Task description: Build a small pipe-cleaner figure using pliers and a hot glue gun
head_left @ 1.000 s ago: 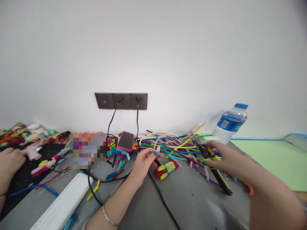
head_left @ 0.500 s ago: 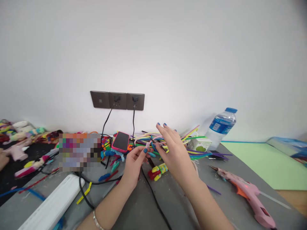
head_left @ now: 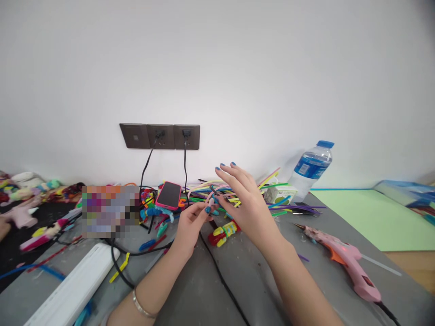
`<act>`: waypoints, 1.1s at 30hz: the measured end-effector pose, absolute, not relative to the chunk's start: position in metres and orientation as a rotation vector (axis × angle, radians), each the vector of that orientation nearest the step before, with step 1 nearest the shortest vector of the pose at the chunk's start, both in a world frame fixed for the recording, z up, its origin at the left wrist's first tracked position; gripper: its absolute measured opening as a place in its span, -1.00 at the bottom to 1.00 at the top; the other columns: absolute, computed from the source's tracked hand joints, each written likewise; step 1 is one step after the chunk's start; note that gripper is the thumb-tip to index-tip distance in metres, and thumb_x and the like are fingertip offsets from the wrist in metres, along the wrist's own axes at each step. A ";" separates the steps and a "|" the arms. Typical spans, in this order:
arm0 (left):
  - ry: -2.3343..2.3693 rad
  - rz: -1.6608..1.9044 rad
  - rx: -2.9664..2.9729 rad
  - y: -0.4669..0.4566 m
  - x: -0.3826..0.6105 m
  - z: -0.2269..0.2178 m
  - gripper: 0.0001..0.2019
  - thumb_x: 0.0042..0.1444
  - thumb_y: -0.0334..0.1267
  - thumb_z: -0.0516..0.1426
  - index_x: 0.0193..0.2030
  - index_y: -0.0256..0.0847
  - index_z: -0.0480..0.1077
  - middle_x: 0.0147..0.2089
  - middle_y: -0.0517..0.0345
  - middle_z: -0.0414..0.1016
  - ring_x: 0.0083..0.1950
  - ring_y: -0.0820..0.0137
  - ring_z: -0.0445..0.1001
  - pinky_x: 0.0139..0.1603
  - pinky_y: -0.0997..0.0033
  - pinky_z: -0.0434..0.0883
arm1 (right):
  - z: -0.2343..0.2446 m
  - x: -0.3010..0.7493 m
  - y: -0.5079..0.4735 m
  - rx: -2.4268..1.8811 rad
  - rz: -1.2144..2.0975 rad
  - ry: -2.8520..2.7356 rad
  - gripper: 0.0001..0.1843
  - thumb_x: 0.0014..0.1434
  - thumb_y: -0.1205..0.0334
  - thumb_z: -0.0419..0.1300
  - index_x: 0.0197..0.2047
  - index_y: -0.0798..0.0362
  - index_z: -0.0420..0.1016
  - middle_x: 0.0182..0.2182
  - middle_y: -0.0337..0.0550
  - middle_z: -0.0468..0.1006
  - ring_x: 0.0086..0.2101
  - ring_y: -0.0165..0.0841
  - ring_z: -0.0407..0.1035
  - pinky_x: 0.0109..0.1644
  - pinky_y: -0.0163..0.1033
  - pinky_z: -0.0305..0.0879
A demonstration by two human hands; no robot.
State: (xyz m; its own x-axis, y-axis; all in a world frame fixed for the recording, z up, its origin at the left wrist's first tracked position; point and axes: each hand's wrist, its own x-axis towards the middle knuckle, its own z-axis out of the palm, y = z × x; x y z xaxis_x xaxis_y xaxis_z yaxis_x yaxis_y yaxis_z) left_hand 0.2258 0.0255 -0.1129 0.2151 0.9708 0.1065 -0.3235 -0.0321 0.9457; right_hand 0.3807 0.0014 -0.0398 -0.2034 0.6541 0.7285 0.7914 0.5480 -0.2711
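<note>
Pinching a small pale-pink piece (head_left: 211,202) between thumb and forefinger, the left hand (head_left: 190,224) is closed at its tips above the table (head_left: 190,290). The right hand (head_left: 249,206) is positioned beside it, opened out, with fingers extended upward and the thumb directed toward the piece (contact between thumb and piece cannot be confirmed; the palm faces away, so its contents cannot be told). The pale-pink piece is located just in front of the bundle of fuzzy stems (head_left: 200,192); its long axis appears nearly upright with a slight lean to the right, free end up, lower part hidden by the fingers. Status, by judgement: the red-and-yellow form (head_left: 222,234), lying just below the hands, looks shaped and bound, whereas the pale-pink piece appears unfinished, and joining it to any other part is probably not yet done. The long axis of the form slants up to the right, red end at lower left, opposite end partly covered by the right hand. Left of the bundle rests a phone (head_left: 169,195); at its right are a small box (head_left: 276,195) and a leaning bottle (head_left: 311,170). Farther right lies a pink glue gun (head_left: 353,267), nozzle toward the upper left. Outermost are a green sheet (head_left: 360,217), a white power strip (head_left: 73,287) and, at the left edge, a co-worker's hand (head_left: 4,227).
</note>
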 end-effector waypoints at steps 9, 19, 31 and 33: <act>0.653 1.300 1.384 0.023 0.223 -0.108 -0.77 0.00 -0.06 0.32 -0.37 -0.20 0.62 -0.19 -0.04 0.63 -0.06 0.18 0.55 0.06 0.22 0.43 | -0.037 0.380 -0.006 -1.052 0.100 -1.919 -0.54 0.24 0.20 0.22 0.22 -0.15 0.41 0.28 -0.06 0.34 0.31 -0.09 0.13 0.34 0.16 0.14; 0.659 1.361 1.482 0.028 0.220 -0.118 -0.89 0.08 -0.19 0.29 -0.33 -0.15 0.64 -0.20 -0.02 0.65 -0.05 0.21 0.55 0.04 0.22 0.45 | -0.006 0.406 -0.019 -0.948 0.892 -1.396 -0.24 0.35 -0.22 -0.49 0.42 -0.16 0.09 0.32 -0.06 0.32 0.21 -0.12 0.33 0.10 0.12 0.41; 0.599 1.417 1.558 0.032 0.220 -0.125 -0.91 0.11 -0.27 0.27 -0.29 -0.15 0.65 -0.22 0.01 0.66 -0.07 0.28 0.56 0.05 0.28 0.46 | 0.005 0.400 -0.037 -0.604 1.310 -1.105 -0.39 0.34 -0.25 -0.21 0.25 -0.21 0.35 0.31 -0.19 0.33 0.24 -0.11 0.28 0.22 0.07 0.34; 0.593 1.419 1.566 0.033 0.220 -0.126 -0.91 0.12 -0.29 0.27 -0.29 -0.15 0.64 -0.23 0.02 0.66 -0.07 0.29 0.56 0.04 0.29 0.46 | 0.007 0.400 -0.040 -0.595 1.318 -1.091 -0.41 0.33 -0.25 -0.17 0.24 -0.23 0.37 0.31 -0.20 0.34 0.21 -0.10 0.32 0.18 0.05 0.38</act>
